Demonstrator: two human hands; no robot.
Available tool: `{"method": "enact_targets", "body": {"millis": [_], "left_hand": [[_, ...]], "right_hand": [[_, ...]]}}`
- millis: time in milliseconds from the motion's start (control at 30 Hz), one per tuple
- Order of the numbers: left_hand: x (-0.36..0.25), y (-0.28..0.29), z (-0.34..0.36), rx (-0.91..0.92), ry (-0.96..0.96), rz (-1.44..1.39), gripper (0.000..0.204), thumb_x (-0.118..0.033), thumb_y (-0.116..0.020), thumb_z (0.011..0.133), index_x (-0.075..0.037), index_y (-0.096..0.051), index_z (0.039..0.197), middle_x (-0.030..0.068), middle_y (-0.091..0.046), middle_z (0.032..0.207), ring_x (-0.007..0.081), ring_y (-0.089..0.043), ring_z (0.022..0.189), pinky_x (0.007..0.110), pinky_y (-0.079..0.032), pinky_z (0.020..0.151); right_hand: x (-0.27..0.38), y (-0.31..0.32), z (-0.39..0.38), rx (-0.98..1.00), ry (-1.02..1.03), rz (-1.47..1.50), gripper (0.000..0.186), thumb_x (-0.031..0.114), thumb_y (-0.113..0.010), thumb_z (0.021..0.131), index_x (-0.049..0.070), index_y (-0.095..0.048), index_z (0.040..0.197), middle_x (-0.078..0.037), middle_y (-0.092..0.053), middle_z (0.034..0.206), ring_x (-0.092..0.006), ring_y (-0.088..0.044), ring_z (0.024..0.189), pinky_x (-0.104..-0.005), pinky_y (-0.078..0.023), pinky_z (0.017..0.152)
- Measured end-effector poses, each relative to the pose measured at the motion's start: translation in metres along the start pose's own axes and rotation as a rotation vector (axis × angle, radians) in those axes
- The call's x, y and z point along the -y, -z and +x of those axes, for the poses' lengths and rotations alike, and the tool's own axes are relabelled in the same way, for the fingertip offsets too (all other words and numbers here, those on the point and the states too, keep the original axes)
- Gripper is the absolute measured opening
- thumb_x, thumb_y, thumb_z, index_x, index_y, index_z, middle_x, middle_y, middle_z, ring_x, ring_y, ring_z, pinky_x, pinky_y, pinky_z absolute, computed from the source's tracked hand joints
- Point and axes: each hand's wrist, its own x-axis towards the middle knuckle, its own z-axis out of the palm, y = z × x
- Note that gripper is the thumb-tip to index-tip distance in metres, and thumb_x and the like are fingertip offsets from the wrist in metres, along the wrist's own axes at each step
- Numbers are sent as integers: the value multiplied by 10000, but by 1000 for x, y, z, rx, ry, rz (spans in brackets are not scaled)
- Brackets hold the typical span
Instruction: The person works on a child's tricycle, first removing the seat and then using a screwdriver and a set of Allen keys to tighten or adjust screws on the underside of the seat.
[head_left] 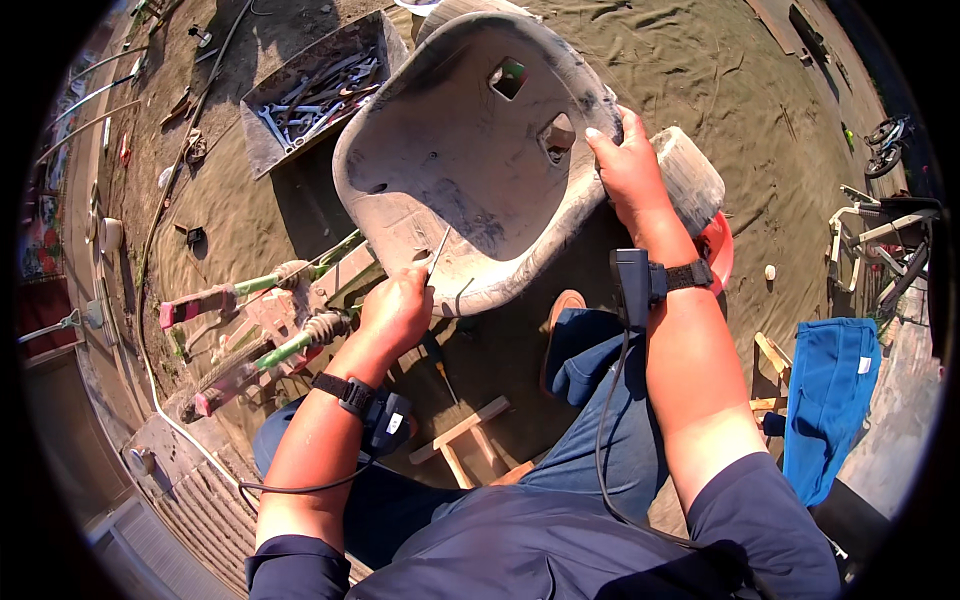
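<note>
A dusty, scooped seat shell [450,150] with a rolled rim and square holes lies tilted in front of me. My right hand [635,170] grips its right rim, with the thumb on the upper face. My left hand [396,308] is closed at the near-left rim around a thin, pointed metal tool [439,250]. The tool's tip rests over the seat's surface; its handle is hidden in my fist. Just left of that hand stands a rusty frame [275,318] with green levers and worn red grips.
Beyond the seat, a metal box [262,130] holds several wrenches. Right of it are a pale cylindrical block [690,180] and a red rounded object [719,245]. A wooden stool [470,432] stands between my legs. Blue cloth [830,410] hangs at right, near a metal chair frame [870,235].
</note>
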Motion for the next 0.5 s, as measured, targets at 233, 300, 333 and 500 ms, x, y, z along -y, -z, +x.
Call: {"method": "enact_targets", "body": {"millis": [233, 300, 333, 500], "left_hand": [[-3, -18, 47, 89, -5, 143, 269, -171, -552, 899, -45, -658, 1112, 195, -683, 1052, 391, -658, 962, 470, -533, 827], [-1, -23, 53, 82, -21, 166, 262, -160, -551, 895, -55, -663, 1108, 190, -687, 1031, 385, -664, 947, 469, -538, 815], [0, -25, 56, 80, -29, 162, 259, -157, -551, 894, -61, -664, 1107, 186, -687, 1024, 382, -668, 935, 470, -541, 806], [-4, -30, 63, 161, -5, 261, 251, -145, -553, 891, -85, -669, 1105, 165, -682, 1007, 361, -678, 909, 466, -547, 773]], "right_hand": [[-11, 5, 8, 2, 67, -46, 465, 116, -624, 927, 3, -476, 1352, -56, -625, 1101, -125, -563, 961, -281, -460, 875], [-14, 8, 10, 8, 80, -79, 440, 95, -618, 926, 3, -487, 1336, -49, -628, 1094, -115, -567, 951, -276, -463, 868], [-16, 9, 10, 12, 87, -95, 427, 84, -615, 926, 4, -493, 1328, -46, -629, 1090, -110, -569, 946, -274, -464, 865], [-1, 9, 4, 86, 63, 17, 384, 43, -610, 922, -1, -514, 1291, -47, -638, 1090, -107, -583, 951, -270, -474, 858]]}}
